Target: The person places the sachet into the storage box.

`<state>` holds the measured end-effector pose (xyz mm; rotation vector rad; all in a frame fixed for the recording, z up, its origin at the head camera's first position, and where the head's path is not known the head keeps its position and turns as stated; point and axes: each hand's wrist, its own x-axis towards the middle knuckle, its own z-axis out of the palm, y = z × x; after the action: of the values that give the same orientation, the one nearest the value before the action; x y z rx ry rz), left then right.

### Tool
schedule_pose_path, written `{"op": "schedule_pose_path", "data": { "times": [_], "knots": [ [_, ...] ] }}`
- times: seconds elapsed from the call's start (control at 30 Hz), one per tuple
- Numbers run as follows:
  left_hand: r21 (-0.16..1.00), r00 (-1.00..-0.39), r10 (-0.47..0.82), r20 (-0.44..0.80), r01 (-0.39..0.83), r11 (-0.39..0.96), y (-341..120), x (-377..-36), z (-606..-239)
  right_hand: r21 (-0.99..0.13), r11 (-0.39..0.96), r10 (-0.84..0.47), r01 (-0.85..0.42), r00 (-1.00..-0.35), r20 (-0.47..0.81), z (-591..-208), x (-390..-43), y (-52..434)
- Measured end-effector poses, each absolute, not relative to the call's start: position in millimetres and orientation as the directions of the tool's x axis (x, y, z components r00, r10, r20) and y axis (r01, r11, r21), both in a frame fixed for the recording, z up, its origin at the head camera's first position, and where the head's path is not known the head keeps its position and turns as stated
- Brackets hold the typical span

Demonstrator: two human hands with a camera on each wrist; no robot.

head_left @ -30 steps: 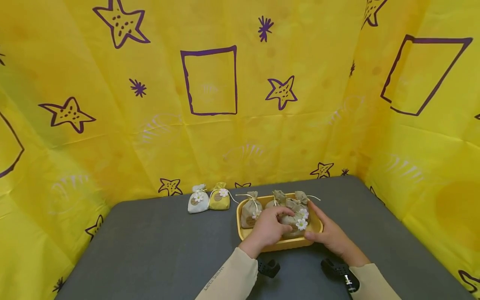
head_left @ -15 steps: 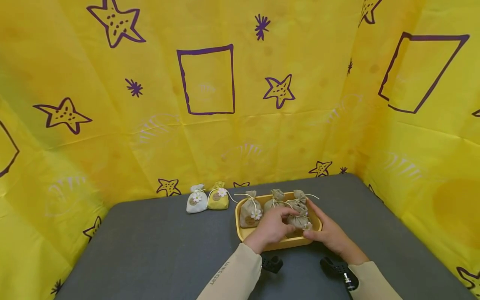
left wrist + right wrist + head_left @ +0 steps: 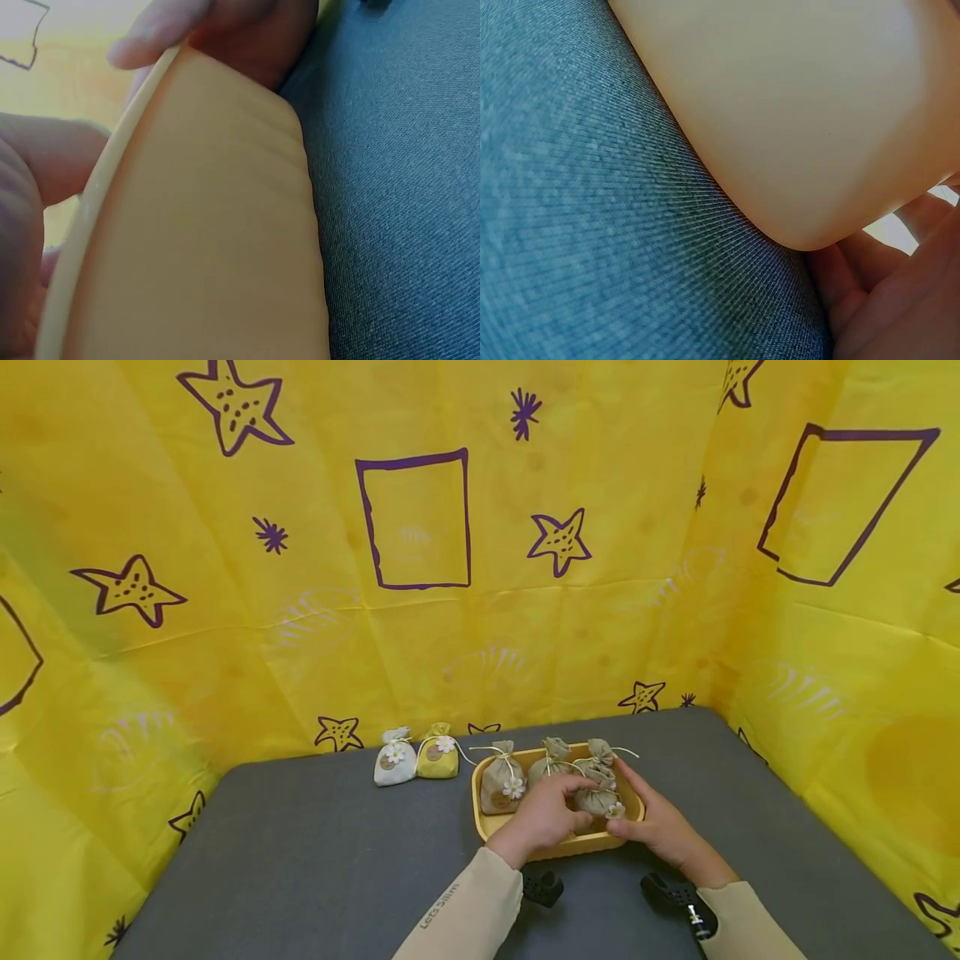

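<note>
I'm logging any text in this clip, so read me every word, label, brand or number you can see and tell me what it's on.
"Lets Slim", as best it reads: small grey print on the left sleeve, head view.
Brown round patches on the sachets: too small to read, if they carry text at all.
Yellow backdrop: only drawn stars and squares, no words.
Both wrist views: no text, just the tray and grey cloth.

Yellow tray (image 3: 489, 825): shallow, rounded corners, flat on the grey surface (image 3: 315, 860). Holds four tan drawstring pouches, upright, daisy-trimmed; the nearest pouch (image 3: 600, 802) stands at the tray's front right, cord-tied at the neck.
</note>
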<state>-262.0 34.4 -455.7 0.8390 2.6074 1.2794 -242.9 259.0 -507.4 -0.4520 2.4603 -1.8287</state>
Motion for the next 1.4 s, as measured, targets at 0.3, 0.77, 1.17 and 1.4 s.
{"op": "schedule_pose_path", "data": {
  "times": [0.3,0.77,1.17,1.4],
  "knots": [
    [0.686,-0.820,0.531,0.215,0.514,0.516,33,-254,-449,-0.936,0.269,-0.260,-0.225,-0.953,0.155,-506,-243,263],
    [0.906,-0.810,0.571,0.135,0.334,0.259,-9,-217,-429,-0.927,0.310,-0.234,-0.211,-0.962,0.141,-505,-242,262],
    [0.978,-0.731,0.682,0.037,0.167,0.125,-99,-209,-429,-0.904,0.369,-0.221,-0.216,-0.965,0.140,-502,-241,262],
    [0.958,-0.817,0.567,0.100,0.233,0.167,-166,-218,-451,-0.913,0.354,-0.226,-0.203,-0.966,0.127,-503,-241,259]
  ]
}}
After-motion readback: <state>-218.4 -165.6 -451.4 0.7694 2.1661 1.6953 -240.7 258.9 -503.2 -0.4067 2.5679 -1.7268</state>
